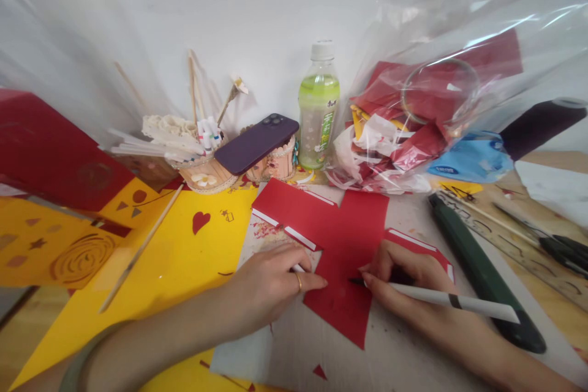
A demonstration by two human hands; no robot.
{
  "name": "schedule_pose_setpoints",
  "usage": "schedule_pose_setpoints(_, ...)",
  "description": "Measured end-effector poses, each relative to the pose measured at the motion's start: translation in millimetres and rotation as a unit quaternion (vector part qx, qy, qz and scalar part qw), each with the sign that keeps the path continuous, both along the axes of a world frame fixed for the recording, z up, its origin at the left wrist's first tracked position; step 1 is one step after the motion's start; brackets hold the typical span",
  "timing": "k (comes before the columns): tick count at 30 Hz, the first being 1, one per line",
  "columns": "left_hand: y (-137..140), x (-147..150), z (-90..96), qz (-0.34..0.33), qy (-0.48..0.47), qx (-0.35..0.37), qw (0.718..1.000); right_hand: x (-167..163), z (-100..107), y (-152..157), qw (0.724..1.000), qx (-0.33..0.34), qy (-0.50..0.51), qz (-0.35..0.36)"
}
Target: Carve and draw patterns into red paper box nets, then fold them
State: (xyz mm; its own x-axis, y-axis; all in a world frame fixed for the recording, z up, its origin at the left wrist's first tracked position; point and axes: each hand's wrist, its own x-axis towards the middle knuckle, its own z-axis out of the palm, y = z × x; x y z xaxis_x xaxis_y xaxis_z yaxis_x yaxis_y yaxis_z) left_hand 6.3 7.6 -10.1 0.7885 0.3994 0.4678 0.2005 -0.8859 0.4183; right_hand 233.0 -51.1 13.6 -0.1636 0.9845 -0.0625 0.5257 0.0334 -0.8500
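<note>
My right hand (408, 282) pinches a white pen (459, 301) whose dark tip points at the middle of a red cardboard cutout (342, 257). The cutout is cross-shaped, with white strips along some of its edges. My left hand (278, 278) rests on its left side, index finger stretched over the card. A short white piece, like a pen cap (297, 268), shows between that hand's curled fingers; most of it is hidden. Beneath the cutout lies a grey board (298, 355). Yellow card (193, 245) with a red heart (201, 222) spreads under my left forearm.
A phone (257, 144) leans on stick-covered pots, beside a green drink bottle (319, 107). Plastic bags of red scraps (404, 128) stand behind. On the right lie a dark green long tool (487, 275), a ruler (519, 251) and scissors (560, 245). A wooden stick (142, 248) lies left.
</note>
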Motion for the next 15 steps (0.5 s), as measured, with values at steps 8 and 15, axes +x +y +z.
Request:
schedule_pose_setpoints(8,0.0,0.4,1.5,0.005,0.003,0.007,1.0,-0.4,-3.9,-0.5,1.0,-0.009,0.004,0.029)
schedule_pose_setpoints(15,-0.5,-0.3,2.2,0.001,0.004,0.006,1.0,0.6,-5.9,-4.2,0.999,-0.018,0.011,0.043)
